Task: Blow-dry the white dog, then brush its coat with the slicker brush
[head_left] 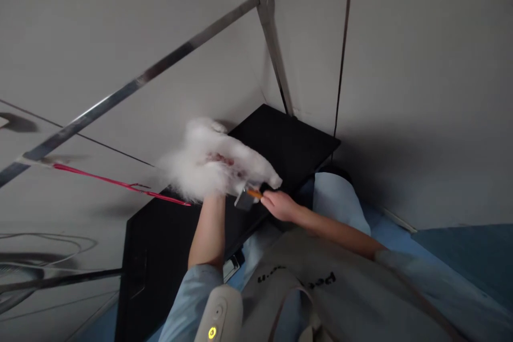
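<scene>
A white fluffy dog is on a black grooming table, with pinkish skin showing through its parted coat. I cannot make out its head. One pale limb stretches right, toward my right hand. That hand is closed around the orange handle of a slicker brush. The grey brush head is at the lower edge of the dog's fur, close to my left wrist. My left hand reaches up into the long fur, which hides its fingers, so I cannot see how they grip.
A metal grooming arm slants above the table, its upright post at the far corner. From it a red lead runs toward the dog. Pale walls stand close behind. A fan-like object with thin cables is at lower left.
</scene>
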Available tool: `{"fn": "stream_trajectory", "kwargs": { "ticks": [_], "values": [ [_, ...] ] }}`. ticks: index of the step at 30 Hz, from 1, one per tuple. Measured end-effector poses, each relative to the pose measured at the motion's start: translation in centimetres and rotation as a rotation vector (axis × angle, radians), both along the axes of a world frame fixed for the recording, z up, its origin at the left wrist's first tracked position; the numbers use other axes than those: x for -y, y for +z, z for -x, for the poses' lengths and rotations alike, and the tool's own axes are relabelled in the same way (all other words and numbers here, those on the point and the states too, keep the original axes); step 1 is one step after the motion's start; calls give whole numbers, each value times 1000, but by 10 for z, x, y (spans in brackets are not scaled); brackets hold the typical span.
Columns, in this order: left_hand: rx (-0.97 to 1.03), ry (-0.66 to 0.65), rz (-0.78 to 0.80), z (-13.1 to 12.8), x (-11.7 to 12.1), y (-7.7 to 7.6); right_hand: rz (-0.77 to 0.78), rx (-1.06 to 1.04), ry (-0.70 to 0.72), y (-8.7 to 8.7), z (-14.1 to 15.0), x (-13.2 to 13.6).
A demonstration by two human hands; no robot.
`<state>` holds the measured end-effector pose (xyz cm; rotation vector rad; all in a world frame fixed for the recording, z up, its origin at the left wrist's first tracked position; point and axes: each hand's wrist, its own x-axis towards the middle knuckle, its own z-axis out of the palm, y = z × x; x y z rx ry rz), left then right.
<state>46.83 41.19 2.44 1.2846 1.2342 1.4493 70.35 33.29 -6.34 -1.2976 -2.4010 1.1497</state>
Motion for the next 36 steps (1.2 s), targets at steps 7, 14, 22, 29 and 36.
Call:
{"fn": "stream_trajectory", "kwargs": {
  "ticks": [7,14,22,29,36],
  "values": [
    [-389,-12,47,-1,8,0,1,142,10,6,-15,-11],
    [-375,24,24,-2,8,-10,-113,87,25,22,-34,-46],
    [-326,39,78,-8,5,-16,-166,-7,38,43,-41,-56],
    [-606,-130,59,-7,10,-22,-131,277,-107,39,-70,-67],
    [-657,-40,25,0,8,-35,-84,67,4,48,-55,-74]
  ]
}}
